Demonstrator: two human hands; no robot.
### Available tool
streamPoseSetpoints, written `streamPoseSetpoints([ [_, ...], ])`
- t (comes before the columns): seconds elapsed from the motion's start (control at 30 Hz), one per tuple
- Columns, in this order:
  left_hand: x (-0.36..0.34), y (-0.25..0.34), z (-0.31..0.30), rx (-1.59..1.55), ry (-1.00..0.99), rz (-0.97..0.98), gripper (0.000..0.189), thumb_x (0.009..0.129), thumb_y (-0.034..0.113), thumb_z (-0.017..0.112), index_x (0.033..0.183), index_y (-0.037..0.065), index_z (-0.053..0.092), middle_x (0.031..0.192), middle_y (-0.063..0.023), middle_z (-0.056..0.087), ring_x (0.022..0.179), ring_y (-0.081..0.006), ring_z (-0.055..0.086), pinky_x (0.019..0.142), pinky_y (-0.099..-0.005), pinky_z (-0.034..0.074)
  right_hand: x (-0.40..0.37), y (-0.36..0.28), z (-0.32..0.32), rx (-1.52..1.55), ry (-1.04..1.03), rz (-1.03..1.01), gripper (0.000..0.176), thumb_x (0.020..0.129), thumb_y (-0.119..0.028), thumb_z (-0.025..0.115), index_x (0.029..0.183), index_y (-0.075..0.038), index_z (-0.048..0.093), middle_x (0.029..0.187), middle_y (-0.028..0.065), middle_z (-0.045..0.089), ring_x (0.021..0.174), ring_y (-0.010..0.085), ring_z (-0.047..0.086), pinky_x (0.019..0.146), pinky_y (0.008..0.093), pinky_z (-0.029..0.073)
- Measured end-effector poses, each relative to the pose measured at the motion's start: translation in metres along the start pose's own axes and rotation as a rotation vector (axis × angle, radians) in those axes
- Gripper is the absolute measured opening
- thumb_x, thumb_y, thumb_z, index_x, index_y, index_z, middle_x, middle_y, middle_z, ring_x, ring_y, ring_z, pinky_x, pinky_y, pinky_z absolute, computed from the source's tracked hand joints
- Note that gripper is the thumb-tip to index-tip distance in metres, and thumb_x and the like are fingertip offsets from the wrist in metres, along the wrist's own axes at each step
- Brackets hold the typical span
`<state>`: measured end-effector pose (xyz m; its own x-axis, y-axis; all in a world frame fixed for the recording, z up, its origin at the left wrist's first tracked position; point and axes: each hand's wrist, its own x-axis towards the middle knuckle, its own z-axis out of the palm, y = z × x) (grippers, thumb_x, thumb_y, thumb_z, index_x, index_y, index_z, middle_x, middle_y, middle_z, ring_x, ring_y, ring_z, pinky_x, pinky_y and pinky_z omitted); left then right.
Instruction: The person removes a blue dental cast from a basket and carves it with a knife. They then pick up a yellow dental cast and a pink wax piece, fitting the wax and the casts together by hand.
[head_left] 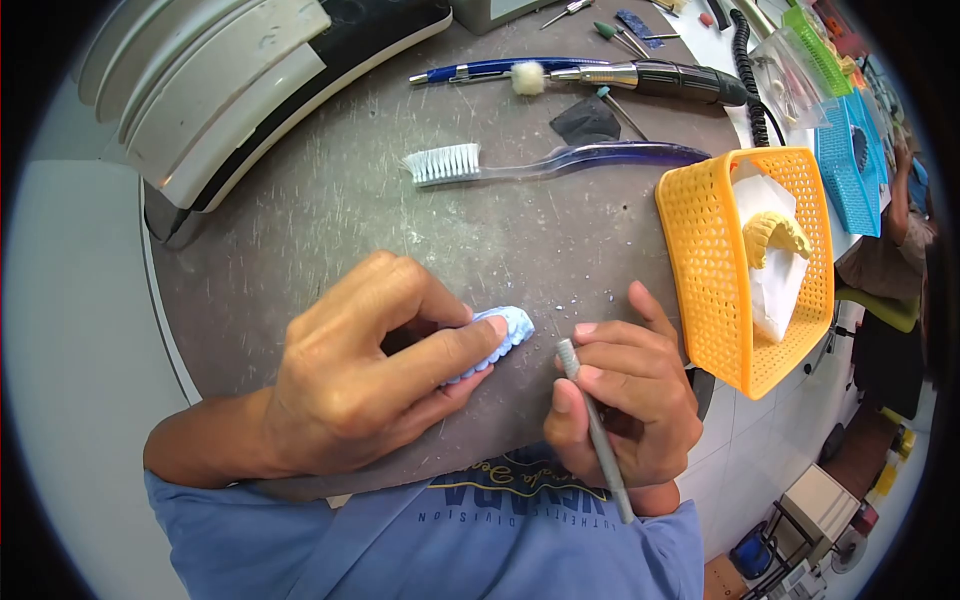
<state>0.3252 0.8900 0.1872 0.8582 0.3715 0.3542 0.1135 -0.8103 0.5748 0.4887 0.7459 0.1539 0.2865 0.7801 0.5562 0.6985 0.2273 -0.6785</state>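
My left hand (370, 370) is closed around a light blue dental model (515, 325), pinching it between thumb and fingers just above the grey-brown work surface (300, 240). A row of tooth shapes shows along the model's lower edge; the rest is hidden by my fingers. To its right, my right hand (635, 395) holds a thin grey rod-shaped tool (598, 435) with a knurled end, slanting down toward my body. The tool and the model are apart. Small blue crumbs (560, 307) lie on the surface between and beyond the hands.
Beyond the hands lie a toothbrush (560, 160), a blue pen (490, 70) and a dental handpiece (670, 78) with a fluffy white tip. An orange basket (705, 260) holding a yellow dental model (775, 238) stands at right. A white-and-black device (240, 100) fills the upper left. Another person (895, 250) is at far right.
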Motion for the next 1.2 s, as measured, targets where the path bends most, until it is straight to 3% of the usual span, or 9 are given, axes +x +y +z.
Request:
streamPoseSetpoints([
  [0.37,-0.0034,0.0026,0.0032,0.047,0.040,0.047,0.042,0.051,0.001,0.087,0.092,0.004,0.077,0.075,-0.0060,0.058,0.064,-0.0156,0.059,0.052,-0.0250,0.046,-0.0048,-0.0035,-0.0033,0.155,-0.023,0.078,0.025,0.072,-0.002,0.079,0.087,-0.008,0.060,0.075,0.0060,0.068,0.077,0.0236,0.073,0.103,0.0521,0.046],
  [1.2,-0.0031,0.0003,0.0049,0.024,0.061,0.052,0.032,0.056,-0.004,0.088,0.084,0.001,0.072,0.073,-0.0060,0.057,0.062,-0.0150,0.059,0.053,-0.0255,0.051,0.0012,-0.0032,-0.0015,0.089,-0.055,0.038,0.018,0.073,-0.001,0.075,0.078,-0.008,0.059,0.072,0.0058,0.068,0.075,0.0218,0.073,0.105,0.0514,0.044],
])
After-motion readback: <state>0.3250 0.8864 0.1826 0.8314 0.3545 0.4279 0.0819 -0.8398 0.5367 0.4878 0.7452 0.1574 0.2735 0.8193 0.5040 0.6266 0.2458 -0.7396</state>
